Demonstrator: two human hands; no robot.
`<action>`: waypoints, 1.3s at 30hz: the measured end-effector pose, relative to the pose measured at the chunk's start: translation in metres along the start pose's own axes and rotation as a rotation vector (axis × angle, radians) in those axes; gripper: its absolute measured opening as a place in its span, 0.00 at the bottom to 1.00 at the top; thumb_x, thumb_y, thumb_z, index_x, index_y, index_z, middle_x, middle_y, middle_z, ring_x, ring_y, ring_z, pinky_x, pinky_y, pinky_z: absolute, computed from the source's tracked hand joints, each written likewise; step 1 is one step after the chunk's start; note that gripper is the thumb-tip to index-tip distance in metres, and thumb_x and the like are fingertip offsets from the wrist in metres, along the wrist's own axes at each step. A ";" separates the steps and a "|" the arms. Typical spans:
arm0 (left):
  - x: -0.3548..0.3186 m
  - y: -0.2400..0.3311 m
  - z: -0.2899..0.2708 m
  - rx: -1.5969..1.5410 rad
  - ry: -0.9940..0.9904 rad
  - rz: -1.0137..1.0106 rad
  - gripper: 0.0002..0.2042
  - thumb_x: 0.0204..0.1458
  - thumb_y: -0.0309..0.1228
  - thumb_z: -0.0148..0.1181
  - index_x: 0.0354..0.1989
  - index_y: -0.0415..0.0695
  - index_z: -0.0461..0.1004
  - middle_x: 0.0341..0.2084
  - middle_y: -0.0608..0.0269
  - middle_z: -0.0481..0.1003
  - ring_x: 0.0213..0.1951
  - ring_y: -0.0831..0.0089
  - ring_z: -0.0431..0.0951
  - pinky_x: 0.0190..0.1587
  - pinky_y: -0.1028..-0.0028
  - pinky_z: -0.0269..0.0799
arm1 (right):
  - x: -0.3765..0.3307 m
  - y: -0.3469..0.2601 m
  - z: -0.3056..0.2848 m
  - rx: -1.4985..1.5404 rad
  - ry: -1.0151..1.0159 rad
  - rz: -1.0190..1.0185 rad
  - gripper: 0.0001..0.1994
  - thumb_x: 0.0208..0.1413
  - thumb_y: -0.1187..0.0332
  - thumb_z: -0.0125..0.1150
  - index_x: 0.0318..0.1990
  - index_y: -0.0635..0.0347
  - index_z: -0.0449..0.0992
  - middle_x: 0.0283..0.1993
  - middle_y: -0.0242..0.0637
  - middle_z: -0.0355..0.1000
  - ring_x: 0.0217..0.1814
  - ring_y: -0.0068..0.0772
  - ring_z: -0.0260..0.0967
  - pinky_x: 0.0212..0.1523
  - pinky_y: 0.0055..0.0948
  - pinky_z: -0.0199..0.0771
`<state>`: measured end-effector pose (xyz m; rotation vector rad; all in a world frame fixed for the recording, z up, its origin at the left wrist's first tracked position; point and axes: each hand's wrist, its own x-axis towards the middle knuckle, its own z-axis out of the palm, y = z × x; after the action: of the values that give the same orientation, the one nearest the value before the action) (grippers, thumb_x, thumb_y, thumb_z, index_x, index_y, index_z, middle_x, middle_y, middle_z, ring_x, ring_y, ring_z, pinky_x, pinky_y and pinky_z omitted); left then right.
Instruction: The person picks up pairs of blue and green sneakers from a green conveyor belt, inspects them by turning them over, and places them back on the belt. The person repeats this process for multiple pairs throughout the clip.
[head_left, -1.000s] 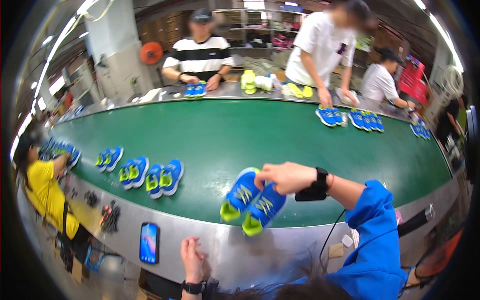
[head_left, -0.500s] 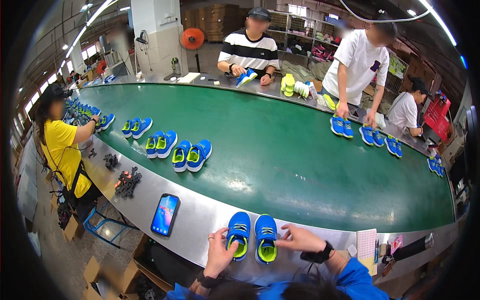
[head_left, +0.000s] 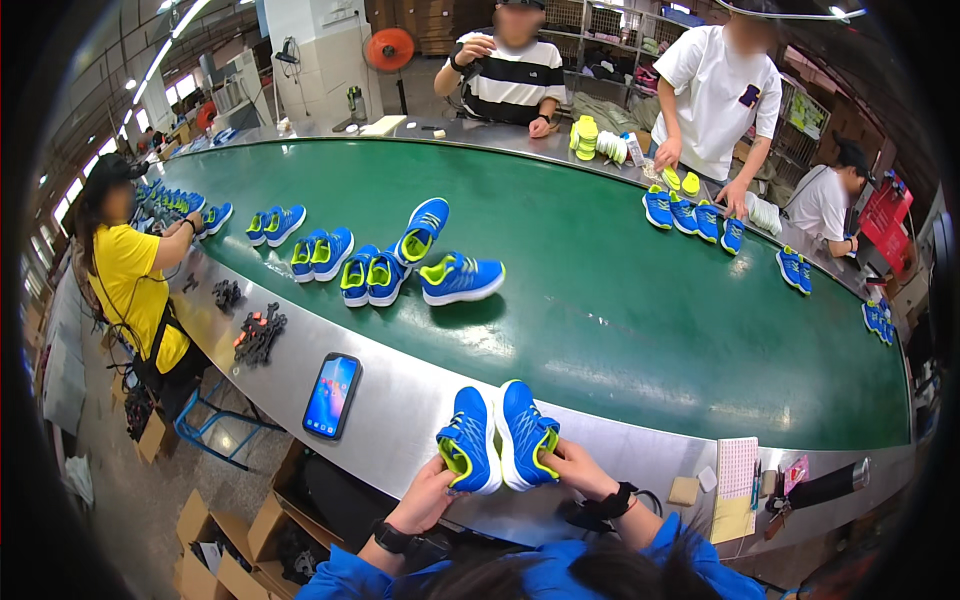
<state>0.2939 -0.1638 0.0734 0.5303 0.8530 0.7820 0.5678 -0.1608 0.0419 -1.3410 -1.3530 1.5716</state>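
The left hand is clamped on the heel of the left shoe, the right hand on the heel of the right shoe; the hands are apart, the shoes between them, at the belt's near edge; soles face each other and toes point toward the belt, a hold that seems suited to matching the two side by side; whether they rest on the counter I cannot tell.

On the belt, left of its middle, a front shoe and a back shoe sit askew, a shadow under the front one; whether either touches the belt is unclear; beyond them three pairs stand in twos, probably so that mates stay together.

On the near side of the belt lie the phone, to the left, a heap of black parts further left, and a notepad to the right, all likely set there to be reachable yet off the belt; across the belt, a person in white has one hand at a row of shoes; at the belt's left end works a person in yellow.
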 end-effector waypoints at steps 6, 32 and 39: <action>-0.008 -0.008 0.018 -0.160 -0.097 -0.055 0.21 0.65 0.31 0.44 0.65 0.43 0.58 0.55 0.56 0.72 0.52 0.65 0.76 0.53 0.64 0.73 | -0.012 -0.012 0.014 0.583 -0.234 0.085 0.20 0.68 0.60 0.49 0.60 0.63 0.65 0.50 0.39 0.74 0.42 0.31 0.76 0.42 0.31 0.78; -0.021 -0.018 0.026 1.469 0.515 0.777 0.37 0.44 0.30 0.67 0.67 0.46 0.60 0.54 0.42 0.59 0.56 0.45 0.61 0.57 0.55 0.60 | -0.040 -0.053 0.031 -1.044 0.448 -0.460 0.37 0.48 0.58 0.69 0.65 0.61 0.62 0.55 0.45 0.66 0.52 0.47 0.65 0.48 0.39 0.74; -0.024 -0.020 0.020 1.313 0.461 0.771 0.40 0.42 0.30 0.71 0.67 0.50 0.60 0.55 0.40 0.60 0.53 0.43 0.69 0.53 0.59 0.69 | -0.047 -0.048 0.039 -0.986 0.460 -0.410 0.39 0.49 0.59 0.68 0.67 0.63 0.57 0.57 0.47 0.64 0.56 0.50 0.63 0.50 0.41 0.73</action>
<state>0.3081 -0.1972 0.0815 1.9745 1.5998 0.9759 0.5361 -0.2032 0.0988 -1.6540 -1.9980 0.2326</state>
